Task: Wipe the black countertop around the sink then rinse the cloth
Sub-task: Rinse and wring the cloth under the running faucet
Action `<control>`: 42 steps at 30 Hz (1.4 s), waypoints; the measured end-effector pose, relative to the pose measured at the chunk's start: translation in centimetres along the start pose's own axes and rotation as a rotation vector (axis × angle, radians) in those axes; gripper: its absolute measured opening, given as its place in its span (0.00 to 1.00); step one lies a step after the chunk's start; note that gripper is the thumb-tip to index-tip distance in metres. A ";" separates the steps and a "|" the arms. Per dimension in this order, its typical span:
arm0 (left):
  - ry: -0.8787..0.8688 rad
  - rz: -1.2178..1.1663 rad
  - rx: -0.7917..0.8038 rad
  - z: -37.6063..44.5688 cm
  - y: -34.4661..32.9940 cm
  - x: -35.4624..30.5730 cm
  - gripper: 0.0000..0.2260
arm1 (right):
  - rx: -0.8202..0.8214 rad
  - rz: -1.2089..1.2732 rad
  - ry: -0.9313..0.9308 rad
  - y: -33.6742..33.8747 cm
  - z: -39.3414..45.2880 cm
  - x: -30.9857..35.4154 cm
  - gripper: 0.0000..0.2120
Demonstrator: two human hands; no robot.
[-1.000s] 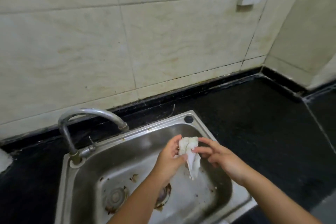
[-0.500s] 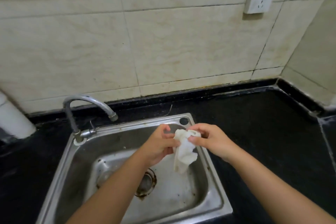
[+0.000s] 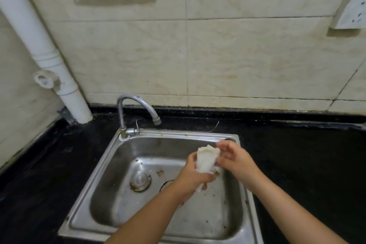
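Observation:
A bunched white cloth (image 3: 207, 159) hangs over the right half of the steel sink (image 3: 150, 230). My left hand (image 3: 191, 176) grips its lower part, fingers curled round it, and a small tail pokes out below. My right hand (image 3: 235, 159) holds the cloth's right side with curled fingers near the sink's back right corner. The black countertop (image 3: 303, 164) surrounds the sink on all sides. No water runs from the curved tap (image 3: 138, 105), whose spout ends well left of the cloth.
A drain strainer (image 3: 140, 180) and brown crumbs lie on the sink floor. A white pipe (image 3: 45, 55) stands in the back left corner. On the tiled wall at the right edge is a socket (image 3: 352, 12).
The view has swung left and down, bringing the pipe and whole sink into sight. My hands have gathered the hanging cloth into a tighter bunch, the left hand now gripping lower.

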State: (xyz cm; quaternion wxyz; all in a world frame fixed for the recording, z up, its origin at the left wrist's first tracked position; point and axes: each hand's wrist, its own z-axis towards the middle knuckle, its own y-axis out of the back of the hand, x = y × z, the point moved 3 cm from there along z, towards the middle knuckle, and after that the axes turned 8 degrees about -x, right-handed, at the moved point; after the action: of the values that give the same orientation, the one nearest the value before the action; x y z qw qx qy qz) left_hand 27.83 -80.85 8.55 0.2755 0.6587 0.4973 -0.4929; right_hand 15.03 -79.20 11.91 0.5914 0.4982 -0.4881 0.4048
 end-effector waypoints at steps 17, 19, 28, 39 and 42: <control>-0.140 1.005 0.170 -0.7 1.5 -3.5 0.06 | 0.011 -1.195 0.997 0.0 1.7 -0.5 0.19; -0.232 1.169 0.166 -1.0 1.3 -3.2 0.04 | 0.135 -1.298 0.857 -0.5 1.6 -0.4 0.17; -0.639 1.907 0.227 0.2 1.7 -3.2 0.10 | 0.682 -0.312 -0.541 -1.4 1.1 -2.9 0.05; 0.361 0.146 0.314 -1.9 2.7 -1.8 0.10 | 0.226 -1.012 0.221 -1.3 0.5 0.7 0.16; 0.339 0.123 0.342 -1.7 2.1 -1.8 0.11 | -0.160 -0.943 0.610 -0.6 -0.4 0.9 0.16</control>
State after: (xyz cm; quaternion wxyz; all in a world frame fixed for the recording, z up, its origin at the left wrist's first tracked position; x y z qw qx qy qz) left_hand 30.40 -80.83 10.58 0.1019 0.7979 0.4048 -0.4348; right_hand 15.86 -78.90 12.72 0.8583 0.4766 -0.0490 0.1840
